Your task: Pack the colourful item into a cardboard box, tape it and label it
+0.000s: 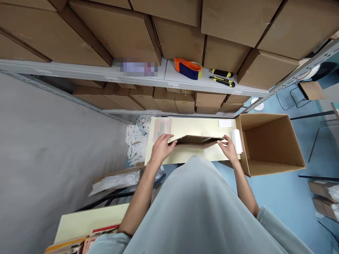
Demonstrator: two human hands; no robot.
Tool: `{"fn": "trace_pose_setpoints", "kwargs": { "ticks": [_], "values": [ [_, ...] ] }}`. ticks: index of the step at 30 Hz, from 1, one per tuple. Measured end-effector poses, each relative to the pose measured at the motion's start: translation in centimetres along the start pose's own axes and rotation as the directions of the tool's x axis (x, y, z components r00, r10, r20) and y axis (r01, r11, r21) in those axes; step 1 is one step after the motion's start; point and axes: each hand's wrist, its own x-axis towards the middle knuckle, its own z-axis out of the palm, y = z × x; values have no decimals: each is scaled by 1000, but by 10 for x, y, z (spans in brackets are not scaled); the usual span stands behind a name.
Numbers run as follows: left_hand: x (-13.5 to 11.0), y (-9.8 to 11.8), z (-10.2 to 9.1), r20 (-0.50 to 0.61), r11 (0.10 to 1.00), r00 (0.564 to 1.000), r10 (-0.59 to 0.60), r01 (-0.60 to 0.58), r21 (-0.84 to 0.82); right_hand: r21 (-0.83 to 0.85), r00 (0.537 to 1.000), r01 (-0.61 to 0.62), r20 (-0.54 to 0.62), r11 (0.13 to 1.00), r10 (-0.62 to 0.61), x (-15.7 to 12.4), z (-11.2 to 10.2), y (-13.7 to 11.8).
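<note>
A thin brown cardboard sleeve (196,145) is held above the pale yellow table (190,124), its long edge toward me and its opening gaping slightly. My left hand (161,148) pinches the left end between thumb and fingers. At the opposite end, my right hand (229,149) grips the corner in the same way. What lies inside the sleeve, if anything, cannot be made out. A white roll (236,141) rests just beyond my right hand, with a small white label or card (225,123) behind it. Near my left hand lies a flat, faintly printed sheet (162,128).
A large open carton (270,144) adjoins the table's right end. Brown boxes (180,38) fill the shelf (159,76) ahead, which also holds a tape roll (188,69) and cutters (222,78). White paper scraps (139,139) lie left, beside the grey wall (53,141).
</note>
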Motion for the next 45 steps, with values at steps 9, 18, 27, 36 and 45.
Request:
{"fn": "trace_pose_setpoints", "kwargs": {
  "ticks": [9, 18, 27, 36, 45],
  "values": [
    [-4, 10, -8, -28, 995, 998, -62, 59, -81, 103, 970, -235, -35, 966, 240, -11, 50, -31],
    [-22, 13, -23, -282, 974, 937, -204, 165, -157, -448, 982, 164, -11, 879, -189, -40, 29, -86],
    [-38, -5, -4, -151, 946, 956, -252, 211, -245, -566, 987, 97, 158, 819, -8, -41, 52, -62],
    [-55, -10, -4, -150, 952, 954, -258, 225, -209, -517, 982, 176, 28, 838, -189, 37, 70, -76],
    [-57, -3, 6, 183, 965, 982, -54, 98, -243, -286, 992, 127, 53, 950, -116, 53, 94, -79]
  ]
}}
